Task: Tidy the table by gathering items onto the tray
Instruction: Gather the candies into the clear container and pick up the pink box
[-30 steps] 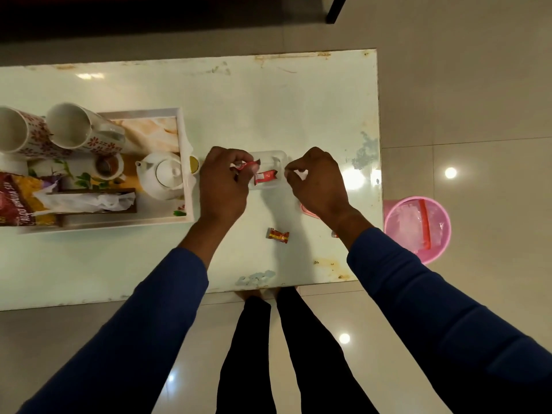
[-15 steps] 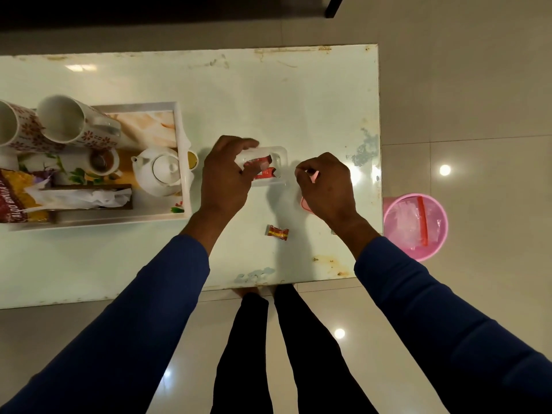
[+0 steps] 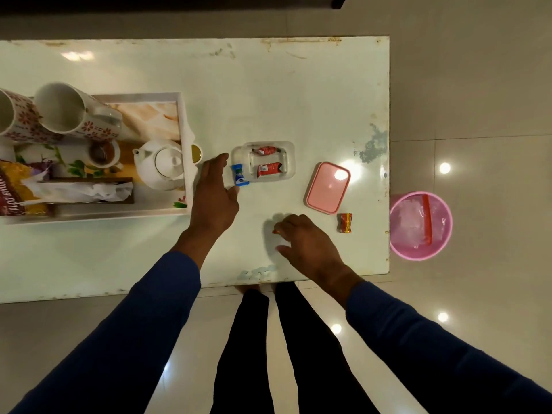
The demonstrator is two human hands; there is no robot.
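A white tray (image 3: 183, 174) at the left holds two patterned mugs, a white teapot (image 3: 161, 164), a tissue box and a snack packet. On the table to its right stands a clear container (image 3: 288, 159) with two red candies inside. A blue candy (image 3: 240, 174) lies against its left side, between the spread thumb and fingers of my left hand (image 3: 213, 198), which holds nothing. My right hand (image 3: 307, 243) is lower down near the front edge. Its fingers curl down over a red candy (image 3: 274, 231), of which only a tip shows.
A pink lid (image 3: 328, 187) lies flat to the right of the container. An orange-red candy (image 3: 345, 223) sits just below it. A pink bin (image 3: 400, 249) stands on the floor off the table's right edge. My legs are at the table's front edge.
My left hand has let go of the clear container and drawn back left beside the blue candy. My right hand has moved down from the lid onto the red candy near the front edge.
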